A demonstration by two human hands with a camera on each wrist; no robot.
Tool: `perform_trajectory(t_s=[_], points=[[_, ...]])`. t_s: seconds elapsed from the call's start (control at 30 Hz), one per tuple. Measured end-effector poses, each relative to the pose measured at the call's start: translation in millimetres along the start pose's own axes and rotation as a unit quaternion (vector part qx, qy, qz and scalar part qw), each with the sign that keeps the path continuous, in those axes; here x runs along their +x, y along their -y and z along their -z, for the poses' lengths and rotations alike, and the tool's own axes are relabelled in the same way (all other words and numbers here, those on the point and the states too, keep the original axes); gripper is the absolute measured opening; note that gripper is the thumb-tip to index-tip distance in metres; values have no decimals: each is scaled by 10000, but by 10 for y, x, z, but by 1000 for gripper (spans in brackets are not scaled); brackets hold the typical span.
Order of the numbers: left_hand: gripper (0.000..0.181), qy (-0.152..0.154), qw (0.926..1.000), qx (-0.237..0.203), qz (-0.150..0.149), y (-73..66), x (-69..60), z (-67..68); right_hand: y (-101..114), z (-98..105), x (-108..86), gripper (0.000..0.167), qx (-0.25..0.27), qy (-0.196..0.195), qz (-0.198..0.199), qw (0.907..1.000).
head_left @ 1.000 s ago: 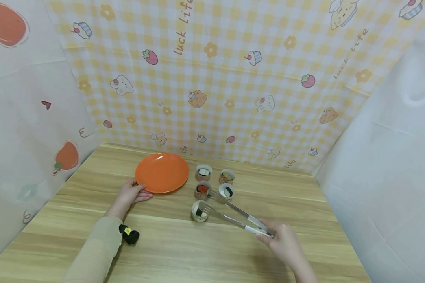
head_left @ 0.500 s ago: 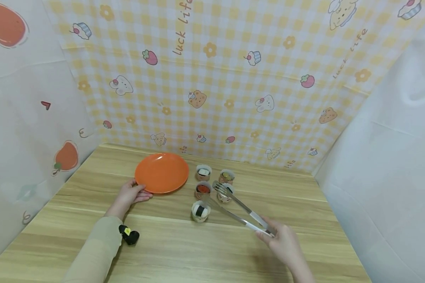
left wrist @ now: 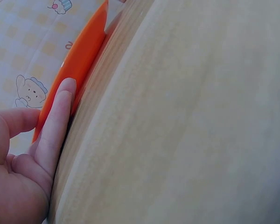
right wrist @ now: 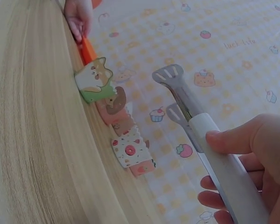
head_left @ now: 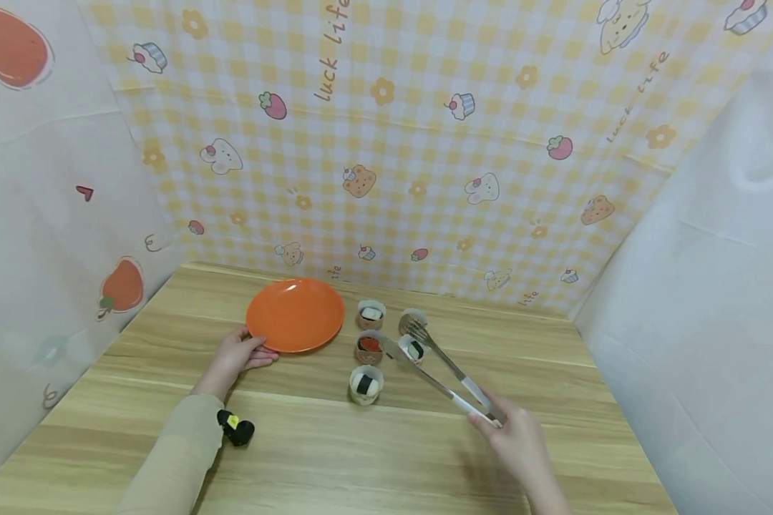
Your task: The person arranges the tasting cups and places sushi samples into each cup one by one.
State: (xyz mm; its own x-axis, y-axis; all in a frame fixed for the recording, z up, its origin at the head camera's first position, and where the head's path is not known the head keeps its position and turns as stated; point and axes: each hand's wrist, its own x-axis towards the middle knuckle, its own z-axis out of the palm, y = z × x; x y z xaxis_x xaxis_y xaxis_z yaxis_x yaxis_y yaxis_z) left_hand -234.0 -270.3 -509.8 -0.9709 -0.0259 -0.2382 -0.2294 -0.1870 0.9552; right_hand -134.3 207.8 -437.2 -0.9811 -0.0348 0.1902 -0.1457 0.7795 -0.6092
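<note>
My left hand (head_left: 238,356) grips the near-left rim of an orange plate (head_left: 295,315); in the left wrist view the thumb is on its upper side and the fingers (left wrist: 56,126) are along its underside. My right hand (head_left: 515,436) holds metal tongs (head_left: 447,365) with white handles. Their arms are spread above the cups, one tip over the back right cup (head_left: 413,317), the other near a cup with red filling (head_left: 369,347). The front cup (head_left: 365,386) holds a white piece with a black band. A cup with a green-and-white piece (head_left: 415,350) is partly behind the tongs.
Another paper cup (head_left: 371,315) with a white-topped piece stands at the back, right of the plate. A black strap with a yellow mark (head_left: 235,428) sits at the left sleeve. A checked cloth (head_left: 419,143) hangs behind the wooden table (head_left: 335,458).
The tongs have moved back and to the right, from above the front and middle cups toward the back right cup. My left hand and the plate have stayed in place.
</note>
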Motion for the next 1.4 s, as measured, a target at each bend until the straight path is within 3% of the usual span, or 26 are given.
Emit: perform_trajectory(t_s=[0.67,0.97,1.2,1.4], points=[[57,36,10000,5,36,5,24,8,-122,-10,29,54,-193,-703,-516,9960],[49,-20,10000,53,40,10,18,10,-249,-37,82,53,-393,-1189,-906,9880],[52,-28,9999,67,71,6,19,10,-329,-45,93,53,-360,-1261,-1335,9823],[53,-11,10000,44,89,4,14,8,-405,-52,99,53,-439,-1375,-1366,9800]])
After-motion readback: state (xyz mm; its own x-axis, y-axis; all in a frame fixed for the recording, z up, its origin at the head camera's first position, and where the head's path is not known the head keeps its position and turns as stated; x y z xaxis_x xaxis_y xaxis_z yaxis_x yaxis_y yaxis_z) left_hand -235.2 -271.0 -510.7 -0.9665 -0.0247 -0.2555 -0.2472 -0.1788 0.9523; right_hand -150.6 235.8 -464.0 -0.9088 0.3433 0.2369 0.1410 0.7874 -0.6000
